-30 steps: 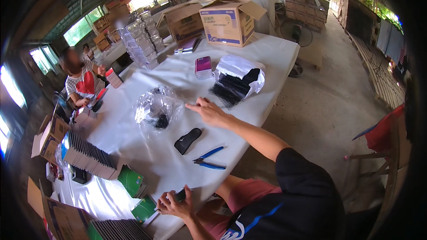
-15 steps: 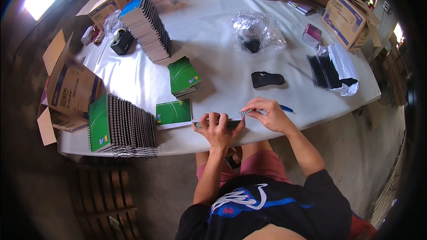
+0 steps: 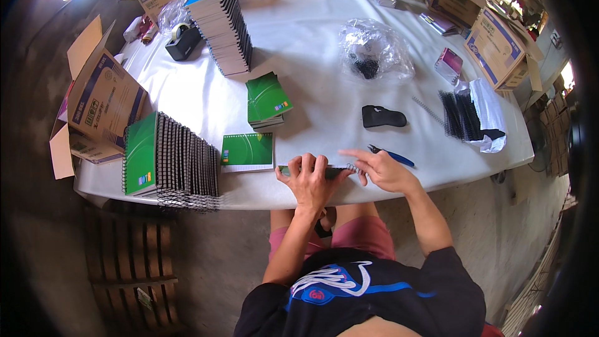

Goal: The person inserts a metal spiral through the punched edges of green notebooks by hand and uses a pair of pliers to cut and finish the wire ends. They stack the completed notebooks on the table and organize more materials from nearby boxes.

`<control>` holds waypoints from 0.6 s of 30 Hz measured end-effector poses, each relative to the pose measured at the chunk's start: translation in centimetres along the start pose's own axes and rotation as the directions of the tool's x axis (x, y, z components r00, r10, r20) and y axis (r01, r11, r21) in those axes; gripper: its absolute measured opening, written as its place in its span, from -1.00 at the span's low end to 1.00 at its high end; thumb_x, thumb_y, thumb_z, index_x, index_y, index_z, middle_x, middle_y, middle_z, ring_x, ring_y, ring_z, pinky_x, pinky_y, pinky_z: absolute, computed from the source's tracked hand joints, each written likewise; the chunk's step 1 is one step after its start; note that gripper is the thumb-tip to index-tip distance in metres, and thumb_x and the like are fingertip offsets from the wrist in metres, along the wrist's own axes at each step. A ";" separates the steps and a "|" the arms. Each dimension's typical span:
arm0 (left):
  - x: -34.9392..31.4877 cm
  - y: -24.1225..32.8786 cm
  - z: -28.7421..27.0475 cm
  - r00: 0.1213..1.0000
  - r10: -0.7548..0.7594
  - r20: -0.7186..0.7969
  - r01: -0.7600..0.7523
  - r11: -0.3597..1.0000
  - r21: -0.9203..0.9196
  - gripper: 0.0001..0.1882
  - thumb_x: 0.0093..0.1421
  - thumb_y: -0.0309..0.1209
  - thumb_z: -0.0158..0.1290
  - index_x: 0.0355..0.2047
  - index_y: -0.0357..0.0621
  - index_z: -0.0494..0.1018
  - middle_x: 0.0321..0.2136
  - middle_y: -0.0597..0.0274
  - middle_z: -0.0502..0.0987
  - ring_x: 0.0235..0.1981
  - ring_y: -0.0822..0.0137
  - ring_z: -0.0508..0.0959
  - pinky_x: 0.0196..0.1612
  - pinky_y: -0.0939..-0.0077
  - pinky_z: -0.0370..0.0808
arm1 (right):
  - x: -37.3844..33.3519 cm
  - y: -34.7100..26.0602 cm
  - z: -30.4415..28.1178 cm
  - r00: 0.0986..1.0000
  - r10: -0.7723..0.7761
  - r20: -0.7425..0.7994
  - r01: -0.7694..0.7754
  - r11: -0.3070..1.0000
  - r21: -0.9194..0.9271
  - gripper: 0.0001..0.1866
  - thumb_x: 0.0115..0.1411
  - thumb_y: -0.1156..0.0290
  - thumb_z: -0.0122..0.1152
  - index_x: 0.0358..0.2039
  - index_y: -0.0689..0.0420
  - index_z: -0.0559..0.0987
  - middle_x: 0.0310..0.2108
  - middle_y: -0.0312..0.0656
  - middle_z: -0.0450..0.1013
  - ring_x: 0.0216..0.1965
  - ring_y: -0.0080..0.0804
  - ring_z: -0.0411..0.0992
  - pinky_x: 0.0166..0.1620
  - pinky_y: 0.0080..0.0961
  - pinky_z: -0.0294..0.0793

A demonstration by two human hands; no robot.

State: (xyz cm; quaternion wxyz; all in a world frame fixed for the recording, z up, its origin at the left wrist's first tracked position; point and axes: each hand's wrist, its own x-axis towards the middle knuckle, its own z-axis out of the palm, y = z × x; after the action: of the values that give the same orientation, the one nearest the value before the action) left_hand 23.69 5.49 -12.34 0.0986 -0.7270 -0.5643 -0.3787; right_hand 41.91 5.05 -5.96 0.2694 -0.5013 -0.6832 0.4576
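Observation:
On the table's near edge, my left hand (image 3: pixel 311 181) grips a small green notebook (image 3: pixel 288 171), its fingers curled over the top and its thumb toward the right end. A spiral wire (image 3: pixel 351 167) sticks out at the notebook's right end. The fingers of my right hand (image 3: pixel 388 173) are at that wire, the index finger stretched out above it and the others bent around its end. Just beyond my right hand lie blue-handled pliers (image 3: pixel 399 158). Left of the notebook is a green-covered pad (image 3: pixel 248 151) with punched holes along its top.
A row of spiral-bound green notebooks (image 3: pixel 140 156) stands at the near left. Green pads (image 3: pixel 268 98), a tall notebook stack (image 3: pixel 221 31), a tape dispenser (image 3: pixel 183 42), a black pouch (image 3: pixel 383 117), a bundle of black coils (image 3: pixel 460 115) and cardboard boxes (image 3: pixel 103 109) surround the work spot.
My right hand has shifted from a pinch on the wire to a stretched index finger above it. The pliers show more fully. The whole view has shifted slightly.

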 end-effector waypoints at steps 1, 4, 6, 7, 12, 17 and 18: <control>0.1 0.0 -0.2 1.000 -0.002 0.022 0.002 1.000 -0.002 -0.45 -0.27 0.21 0.23 -0.45 0.10 0.43 -0.39 0.38 0.33 -0.21 0.25 0.32 -0.12 0.05 0.09 | 0.0 -0.1 0.4 0.998 0.002 -0.057 0.000 1.000 0.028 -0.78 0.16 0.49 0.13 -0.16 0.15 0.57 -0.49 -0.13 0.48 -0.47 -0.39 0.44 -0.35 -0.46 0.41; -0.4 -1.4 -0.4 0.994 0.100 0.047 -0.100 0.995 0.001 -0.44 -0.20 0.20 0.19 -0.32 0.12 0.42 -0.38 0.38 0.34 -0.21 0.26 0.32 -0.12 0.09 0.10 | -0.2 -0.6 0.3 0.962 -0.212 -0.170 0.190 0.972 -0.137 -0.75 0.17 0.50 0.11 -0.11 0.14 0.55 -0.48 -0.13 0.50 -0.50 -0.40 0.44 -0.36 -0.51 0.42; -0.7 -1.4 -0.9 0.990 0.092 0.105 -0.089 0.995 -0.034 -0.49 -0.13 0.13 0.19 -0.30 0.10 0.41 -0.36 0.37 0.34 -0.21 0.26 0.32 -0.13 0.11 0.11 | -0.5 -0.1 -0.4 0.966 -0.256 -0.045 0.243 0.951 -0.191 -0.72 0.15 0.50 0.14 -0.08 0.14 0.53 -0.43 -0.13 0.51 -0.46 -0.47 0.43 -0.33 -0.55 0.42; -0.5 -1.3 -1.0 0.987 0.103 0.123 -0.098 0.994 -0.050 -0.50 -0.12 0.13 0.19 -0.31 0.10 0.41 -0.36 0.37 0.34 -0.21 0.25 0.32 -0.13 0.11 0.11 | -0.6 0.2 -0.7 0.962 -0.273 0.020 0.270 0.938 -0.215 -0.70 0.14 0.49 0.16 -0.07 0.14 0.53 -0.41 -0.13 0.51 -0.44 -0.51 0.43 -0.31 -0.57 0.41; 0.0 -1.1 -1.6 0.981 0.092 0.169 -0.073 0.991 -0.115 -0.53 -0.12 0.12 0.20 -0.42 0.04 0.41 -0.33 0.30 0.33 -0.20 0.21 0.31 -0.13 0.09 0.14 | 1.4 2.1 -3.0 0.991 -0.125 -0.039 0.102 0.925 -0.366 -0.71 0.16 0.44 0.11 -0.08 0.13 0.53 -0.15 -0.01 0.48 -0.17 -0.26 0.46 -0.11 -0.43 0.42; 0.2 -2.0 -1.5 0.997 0.073 0.019 -0.065 0.960 -0.274 -0.44 -0.24 0.14 0.27 -0.55 -0.08 0.37 -0.22 0.16 0.30 -0.18 0.14 0.28 -0.10 0.15 0.19 | 2.8 6.8 -6.8 0.895 -0.362 -0.262 -0.007 0.575 -0.818 -0.67 0.08 0.57 0.06 -0.10 0.14 0.54 -0.11 -0.06 0.49 -0.07 -0.11 0.44 -0.02 -0.35 0.41; 0.3 -1.9 -1.6 0.996 0.087 0.025 -0.077 0.956 -0.284 -0.42 -0.27 0.14 0.29 -0.56 -0.09 0.36 -0.19 0.15 0.30 -0.17 0.13 0.28 -0.09 0.16 0.20 | 3.0 9.0 -7.2 0.884 -0.370 -0.284 -0.007 0.598 -0.801 -0.65 0.07 0.60 0.06 -0.10 0.15 0.55 -0.12 -0.07 0.50 -0.09 -0.14 0.46 -0.04 -0.36 0.43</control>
State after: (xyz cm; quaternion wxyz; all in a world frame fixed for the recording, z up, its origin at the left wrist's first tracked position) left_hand 21.34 5.44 -11.59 -0.0011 -0.7632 -0.4755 -0.4375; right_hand 50.78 11.09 -11.16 0.2111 -0.5798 -0.7861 -0.0377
